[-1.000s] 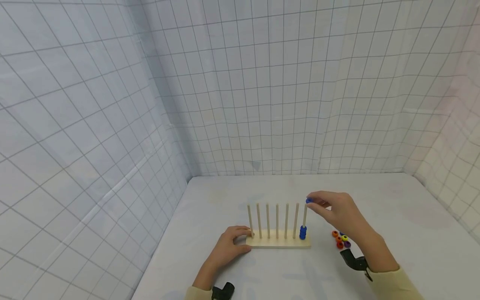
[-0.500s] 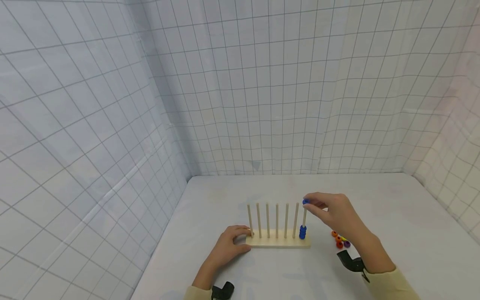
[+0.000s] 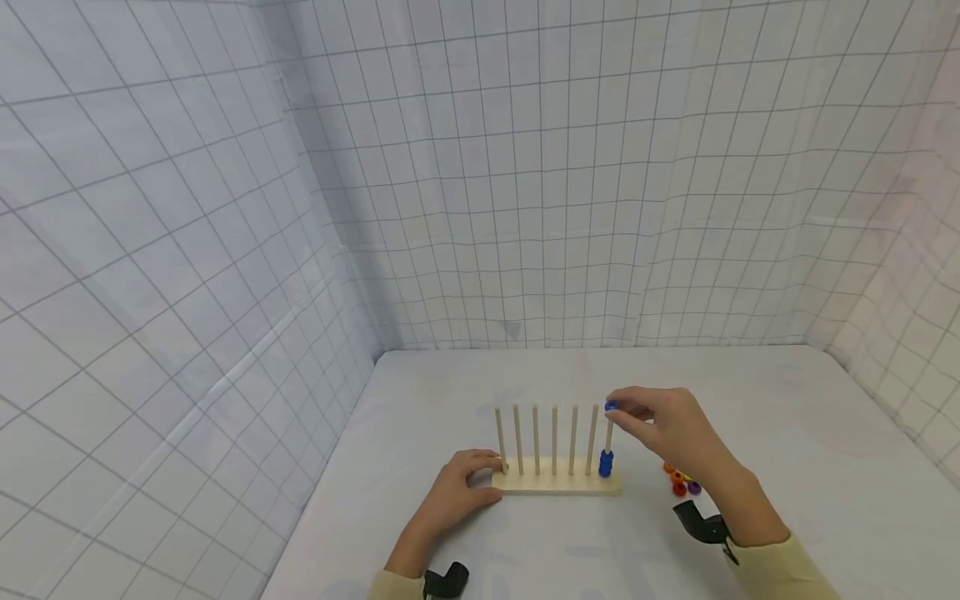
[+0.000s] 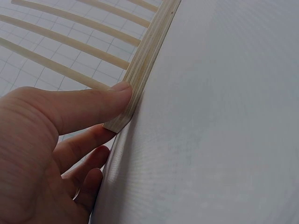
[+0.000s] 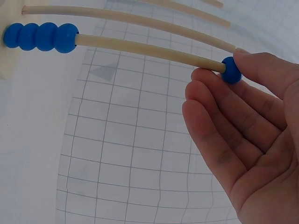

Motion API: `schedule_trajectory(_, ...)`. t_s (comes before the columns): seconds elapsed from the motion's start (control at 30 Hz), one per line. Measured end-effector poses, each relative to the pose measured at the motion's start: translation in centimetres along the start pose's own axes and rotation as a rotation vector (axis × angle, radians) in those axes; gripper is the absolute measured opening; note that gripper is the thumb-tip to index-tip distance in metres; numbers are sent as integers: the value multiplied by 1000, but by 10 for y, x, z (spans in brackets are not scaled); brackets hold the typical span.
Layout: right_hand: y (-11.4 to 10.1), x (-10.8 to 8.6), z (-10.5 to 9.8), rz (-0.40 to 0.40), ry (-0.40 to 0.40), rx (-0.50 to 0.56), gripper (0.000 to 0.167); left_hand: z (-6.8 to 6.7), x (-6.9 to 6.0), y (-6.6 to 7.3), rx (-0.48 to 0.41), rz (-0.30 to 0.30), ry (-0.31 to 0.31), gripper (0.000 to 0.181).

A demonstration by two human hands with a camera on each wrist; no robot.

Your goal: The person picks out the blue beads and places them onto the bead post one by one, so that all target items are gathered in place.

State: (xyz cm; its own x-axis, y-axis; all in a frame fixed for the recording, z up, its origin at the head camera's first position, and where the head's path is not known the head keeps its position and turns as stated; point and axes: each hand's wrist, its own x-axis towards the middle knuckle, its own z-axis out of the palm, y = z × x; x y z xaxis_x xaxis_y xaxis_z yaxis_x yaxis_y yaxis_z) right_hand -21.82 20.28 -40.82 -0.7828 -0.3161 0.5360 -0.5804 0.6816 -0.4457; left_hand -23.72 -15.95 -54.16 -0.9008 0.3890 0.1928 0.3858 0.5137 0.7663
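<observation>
A wooden peg stand (image 3: 558, 486) with a row of several upright pegs stands on the white table. My left hand (image 3: 453, 493) grips its left end; in the left wrist view the thumb (image 4: 100, 105) lies on the base's edge, with fingers on the other side. My right hand (image 3: 671, 427) pinches a blue bead (image 5: 232, 70) between thumb and fingers at the top of the rightmost peg (image 5: 149, 52). The peg's tip meets the bead; how far it has entered the hole is hidden. Several blue beads (image 5: 41, 37) are stacked at that peg's foot.
Loose beads, orange, red (image 3: 679, 488), yellow and purple (image 3: 694, 487), lie right of the stand, partly hidden by the right forearm. Grid-patterned white cloth (image 3: 540, 250) hangs behind and at both sides. Black wrist mounts (image 3: 447, 581) sit on both forearms.
My right hand has brought the blue bead slightly left and down, onto the tip of the rightmost peg. The left hand keeps its grip on the stand.
</observation>
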Motion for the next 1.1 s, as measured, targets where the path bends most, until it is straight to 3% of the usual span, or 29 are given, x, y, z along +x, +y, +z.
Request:
schedule_trajectory(0.63, 5, -5, 1, 73, -55, 77, 22, 2, 0, -1, 4, 38, 16, 37)
schedule_trajectory(1.1, 9, -8, 6, 100, -62, 112, 26, 2, 2, 0, -3, 19, -1, 34)
